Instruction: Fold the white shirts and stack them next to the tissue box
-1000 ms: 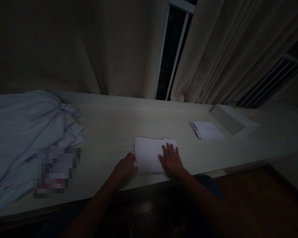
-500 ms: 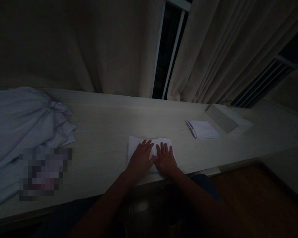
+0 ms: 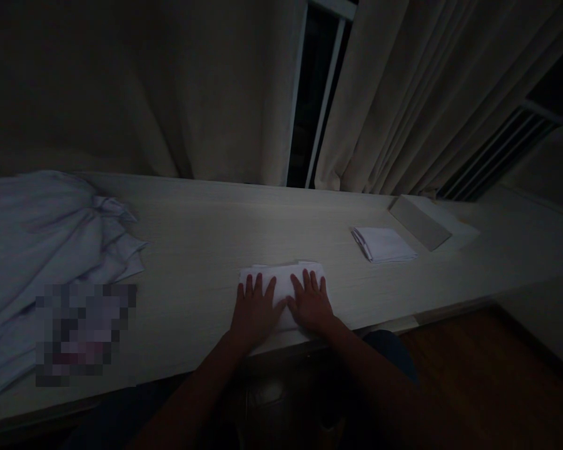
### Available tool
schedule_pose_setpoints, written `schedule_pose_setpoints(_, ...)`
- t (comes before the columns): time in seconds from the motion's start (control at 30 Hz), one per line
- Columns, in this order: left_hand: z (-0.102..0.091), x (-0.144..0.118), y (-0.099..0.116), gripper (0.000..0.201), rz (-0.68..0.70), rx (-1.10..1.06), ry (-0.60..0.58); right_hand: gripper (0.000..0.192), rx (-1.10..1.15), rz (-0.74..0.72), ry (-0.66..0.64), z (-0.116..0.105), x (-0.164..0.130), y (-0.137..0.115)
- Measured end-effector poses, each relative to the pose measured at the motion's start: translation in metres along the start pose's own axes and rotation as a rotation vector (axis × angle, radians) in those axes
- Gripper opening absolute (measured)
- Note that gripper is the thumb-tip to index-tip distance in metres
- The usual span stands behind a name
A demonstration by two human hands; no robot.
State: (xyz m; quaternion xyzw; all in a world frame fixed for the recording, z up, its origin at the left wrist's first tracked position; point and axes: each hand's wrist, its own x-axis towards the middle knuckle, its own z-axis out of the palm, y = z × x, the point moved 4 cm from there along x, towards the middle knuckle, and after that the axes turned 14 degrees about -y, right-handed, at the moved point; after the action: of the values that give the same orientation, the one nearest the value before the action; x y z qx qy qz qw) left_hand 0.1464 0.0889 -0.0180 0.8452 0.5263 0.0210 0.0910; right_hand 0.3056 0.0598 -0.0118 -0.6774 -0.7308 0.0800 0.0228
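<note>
A folded white cloth [image 3: 284, 281] lies near the front edge of the pale counter, partly covered by both hands. My left hand [image 3: 257, 309] rests on its left part, fingers spread flat. On the right part lies my right hand [image 3: 311, 303], palm down with the fingers apart. The two thumbs come close together over the middle of the cloth. Further right, a second folded white cloth [image 3: 385, 244] lies flat on the counter.
A large heap of crumpled white fabric [image 3: 51, 237] covers the counter's left end, with a pixelated patch in front of it. A white box [image 3: 422, 222] stands at the right. Curtains [image 3: 234, 94] and a window [image 3: 316, 100] are behind the pale counter [image 3: 192, 225].
My left hand has shifted left on the cloth and spread its fingers. The cloth's upper left corner now lies lower and flatter. My right hand has stayed nearly in place.
</note>
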Motion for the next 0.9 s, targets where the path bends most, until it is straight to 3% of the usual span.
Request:
schedule_pose_setpoints(0.1, 0.0, 0.001, -0.003, 0.065, -0.006, -0.005, 0.001, 0.059, 0.013, -0.014, -0.012, -0.003, -0.001, -0.003)
schedule_pose_setpoints(0.3, 0.0, 0.01, -0.016, 0.068, -0.041, -0.009, -0.016, 0.058, 0.017, -0.037, 0.002, -0.003, -0.002, -0.003)
schedule_pose_setpoints(0.53, 0.001, 0.011, -0.018, 0.059, -0.062, 0.053, 0.004, 0.052, 0.012, -0.147, -0.059, -0.003, 0.019, -0.019)
schedule_pose_setpoints(0.7, -0.008, 0.007, -0.017, 0.059, -0.098, 0.045, 0.007, 0.05, 0.033, -0.113, -0.047, -0.002, 0.029, -0.027)
schedule_pose_setpoints(0.8, -0.018, 0.004, -0.01, 0.059, 0.018, 0.072, 0.079, 0.051, 0.035, -0.106, -0.037, 0.0, 0.031, -0.028)
schedule_pose_setpoints(0.9, -0.016, 0.004, -0.006, 0.057, 0.145, 0.083, 0.041, 0.051, 0.037, -0.109, -0.045, -0.001, 0.034, -0.028)
